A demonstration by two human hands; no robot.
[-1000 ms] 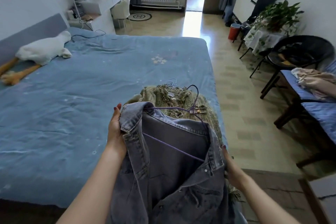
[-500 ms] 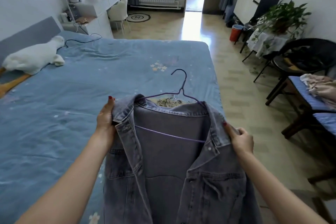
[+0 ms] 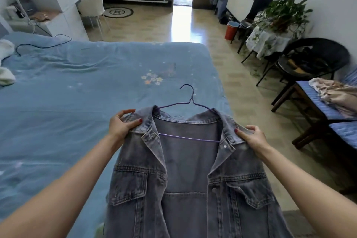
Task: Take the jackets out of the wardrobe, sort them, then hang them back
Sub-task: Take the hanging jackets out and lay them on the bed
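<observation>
Gripping jacket (image 3: 185,170) shoulders: left hand (image 3: 121,125) at 9 o'clock, right hand (image 3: 253,137) at 3; hanger (image 3: 190,102) hook at 12, over bed (image 3: 67,92).

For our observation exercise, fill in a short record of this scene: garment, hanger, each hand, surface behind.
garment: grey-blue denim jacket, front open, held up
hanger: thin purple wire hanger inside the jacket, hook above the collar
left hand: grips the jacket's left shoulder
right hand: grips the jacket's right shoulder
surface behind: bed with blue sheet
</observation>
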